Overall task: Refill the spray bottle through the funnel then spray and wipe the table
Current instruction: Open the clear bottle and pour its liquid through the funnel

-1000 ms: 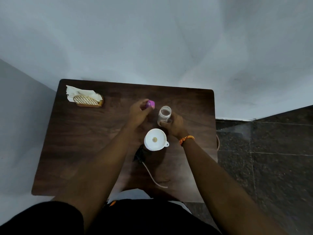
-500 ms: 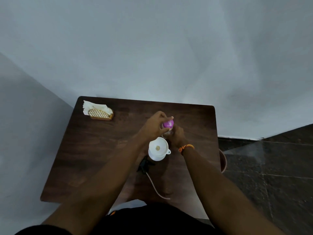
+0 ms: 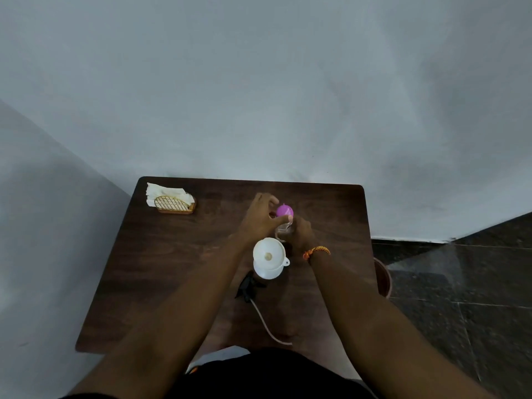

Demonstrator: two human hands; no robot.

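On the dark wooden table (image 3: 178, 269) a white funnel (image 3: 269, 256) stands upright on something hidden below it. Just behind it is a small clear jar (image 3: 283, 231) with a purple lid (image 3: 285, 211) on its mouth. My left hand (image 3: 260, 218) pinches the lid from the left with thumb and fingers. My right hand (image 3: 300, 233) grips the jar from the right. A black spray head (image 3: 249, 286) with its pale tube (image 3: 267, 323) lies on the table in front of the funnel.
A wooden napkin holder (image 3: 175, 204) with white tissues stands at the table's far left corner. A reddish bin (image 3: 383, 279) sits on the dark tiled floor beside the table's right edge. A pale wall runs right behind the table.
My left hand carried the purple lid from the left onto the jar's open mouth and stays on it. My right hand kept hold of the jar. The camera tilted upward.
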